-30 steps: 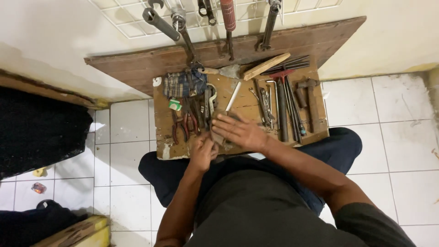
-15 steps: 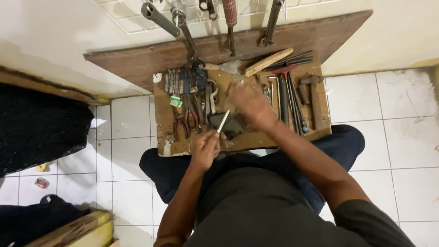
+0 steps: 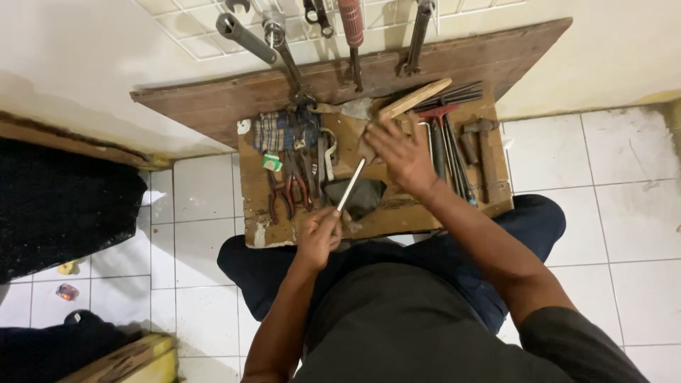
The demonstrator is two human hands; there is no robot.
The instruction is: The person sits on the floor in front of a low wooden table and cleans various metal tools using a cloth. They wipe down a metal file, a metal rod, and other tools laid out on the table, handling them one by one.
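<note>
- We note the right hand has moved from the board's middle toward its far side, fingers now spread and released over the tools there.
- The left hand stays clenched on the pale rod.
- The rod slants up from that fist across the dark pouch on the wooden board.

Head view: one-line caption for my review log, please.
Left hand grips a pale rod; right hand reaches among tools on a wooden board.
</note>
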